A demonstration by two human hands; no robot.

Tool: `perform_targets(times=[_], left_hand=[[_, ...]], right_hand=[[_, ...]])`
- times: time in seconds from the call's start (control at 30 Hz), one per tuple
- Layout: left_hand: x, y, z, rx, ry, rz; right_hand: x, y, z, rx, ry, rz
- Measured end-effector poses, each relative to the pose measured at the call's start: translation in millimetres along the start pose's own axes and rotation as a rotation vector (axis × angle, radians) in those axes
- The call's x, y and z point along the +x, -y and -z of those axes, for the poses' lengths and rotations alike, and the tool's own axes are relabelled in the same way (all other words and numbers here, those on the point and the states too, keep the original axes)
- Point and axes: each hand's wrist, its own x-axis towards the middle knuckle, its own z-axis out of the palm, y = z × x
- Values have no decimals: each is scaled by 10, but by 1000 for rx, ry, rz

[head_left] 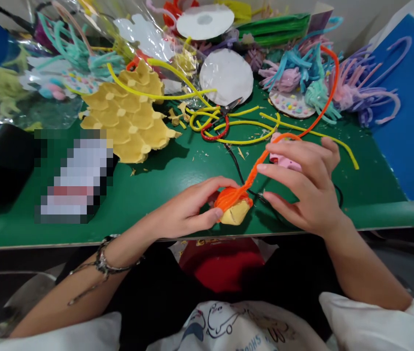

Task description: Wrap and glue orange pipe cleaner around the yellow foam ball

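Note:
My left hand (196,204) is closed round a small yellow egg-carton cup (235,213), thumb and fingers on its side. Orange pipe cleaner (229,196) is wound over the cup's upper part. From there a twisted length rises to my right hand (305,183). The fingertips of that hand rest on the orange strand, while its thumb stays apart below. The loose end of the strand arcs up and back over the table. Under my right hand lies a pink object (283,161), partly hidden, with a black cord near it.
Red-handled scissors (216,130) lie among yellow pipe cleaners (243,141). A yellow egg-carton sheet (124,114) is at left, beside a pixelated phone-like object (71,183) and a black box (4,163). White discs (226,76), pastel pipe-cleaner pieces (353,83) and a blue board (411,112) stand behind and right.

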Motion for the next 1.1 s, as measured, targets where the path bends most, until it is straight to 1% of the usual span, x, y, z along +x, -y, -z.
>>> perform_targets(times=[0.13,0.33,0.53,0.67,0.77,0.87,1.1], left_hand=[[10,-2,-36,-40,-2,5],[53,-31,-83,53,-60,-26],[55,-54,-105,100,-88,-31],[44,-92,-114,182,-90,-20],[43,-106,-124,241,-120,-96],[46,-106,-144,315,-169,-171],[25,-128,-218,547,-226,-198]], right_hand=[[5,10,-13,18,13,27],[17,11,-25,143,82,52],[28,26,-21,172,50,108],[22,76,-36,151,3,60],[21,122,-45,159,-24,11],[27,167,-44,157,-20,-21],[38,256,-24,77,-17,-44]])
